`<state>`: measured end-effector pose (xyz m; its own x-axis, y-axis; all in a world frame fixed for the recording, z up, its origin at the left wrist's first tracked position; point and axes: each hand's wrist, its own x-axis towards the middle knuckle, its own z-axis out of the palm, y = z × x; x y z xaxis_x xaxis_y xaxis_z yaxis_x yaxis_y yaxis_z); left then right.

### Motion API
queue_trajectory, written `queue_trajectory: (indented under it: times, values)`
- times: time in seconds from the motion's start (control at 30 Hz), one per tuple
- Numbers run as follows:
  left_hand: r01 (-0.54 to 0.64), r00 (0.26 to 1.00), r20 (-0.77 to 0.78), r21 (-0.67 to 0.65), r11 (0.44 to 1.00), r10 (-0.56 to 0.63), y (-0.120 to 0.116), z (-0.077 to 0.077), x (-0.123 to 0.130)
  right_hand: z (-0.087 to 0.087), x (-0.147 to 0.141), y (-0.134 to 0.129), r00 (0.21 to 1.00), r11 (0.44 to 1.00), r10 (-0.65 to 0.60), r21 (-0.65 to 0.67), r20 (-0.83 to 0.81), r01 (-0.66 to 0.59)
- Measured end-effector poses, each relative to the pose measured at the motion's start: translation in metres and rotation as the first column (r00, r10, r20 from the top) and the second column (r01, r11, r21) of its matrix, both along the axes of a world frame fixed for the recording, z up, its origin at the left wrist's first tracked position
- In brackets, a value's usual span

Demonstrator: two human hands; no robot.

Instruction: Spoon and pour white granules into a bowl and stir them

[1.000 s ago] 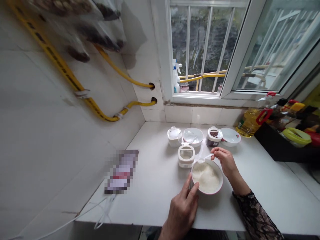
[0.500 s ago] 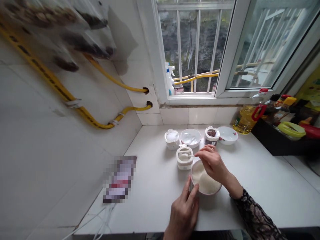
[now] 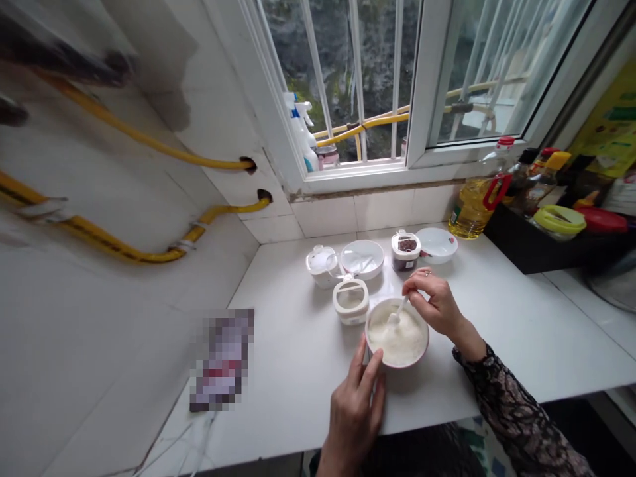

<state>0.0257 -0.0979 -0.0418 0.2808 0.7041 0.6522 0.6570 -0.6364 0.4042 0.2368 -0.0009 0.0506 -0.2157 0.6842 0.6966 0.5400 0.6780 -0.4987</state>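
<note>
My right hand (image 3: 433, 303) pinches the handle of a small white spoon (image 3: 394, 319). The spoon's head rests in off-white powder (image 3: 405, 341) that fills a round bowl with a pink rim (image 3: 424, 350). At the bowl's near left side is my left hand (image 3: 355, 397), steadying it with fingers against the wall and one fingertip at the rim. Just beyond the bowl, to the left, stands an uncovered white-rimmed jar (image 3: 350, 311). Its clear lid is flipped up at the back.
Behind are a jar of white grains (image 3: 320, 265), a white bowl (image 3: 365, 255), a jar of dark reddish bits (image 3: 406, 252) and a shallow dish (image 3: 438, 245). An oil bottle (image 3: 470, 205) and a black condiment box (image 3: 521, 245) stand right. A blurred-out object (image 3: 223, 364) lies left.
My right hand has brought the spoon from the uncovered jar to the bowl and lowered its head into the powder. My left hand stays at the bowl. The view has shifted.
</note>
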Motion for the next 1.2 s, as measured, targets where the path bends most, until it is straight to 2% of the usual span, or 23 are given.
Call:
queue_trajectory:
  times: [0.13, 0.27, 0.4, 0.47, 0.57, 0.77, 1.2]
  values:
    - [0.000, 1.000, -0.001, 0.006, 1.000, 0.000, 0.000, 0.002, 0.001, -0.004, -0.007, -0.001, 0.997, 0.995, 0.059, -0.084, 0.042, -0.055]
    - [-0.005, 1.000, -0.004, -0.006, 1.000, 0.005, -0.001, 0.003, 0.001, -0.007, -0.011, -0.001, 0.996, 0.966, 0.003, -0.256, -0.084, -0.024]
    - [-0.005, 1.000, -0.009, 0.001, 1.000, 0.005, -0.001, 0.003, 0.001, -0.009, -0.009, 0.005, 0.939, 0.849, -0.127, -0.524, -0.319, -0.063]
    - [-0.003, 1.000, -0.010, 0.000, 1.000, 0.003, -0.001, 0.003, 0.001, -0.010, -0.007, 0.008, 0.889, 0.793, -0.183, -0.598, -0.419, -0.118]
    - [0.001, 1.000, -0.005, -0.004, 1.000, -0.001, -0.001, 0.003, 0.001, -0.010, -0.005, 0.011, 0.840, 0.752, -0.230, -0.638, -0.492, -0.168]
    - [0.002, 1.000, 0.004, -0.002, 1.000, -0.002, 0.000, 0.002, 0.001, -0.012, -0.006, 0.013, 0.815, 0.721, -0.254, -0.664, -0.520, -0.199]
    - [-0.004, 1.000, 0.002, 0.004, 1.000, 0.004, -0.002, 0.000, 0.000, -0.012, -0.010, 0.015, 0.752, 0.705, -0.312, -0.672, -0.580, -0.226]
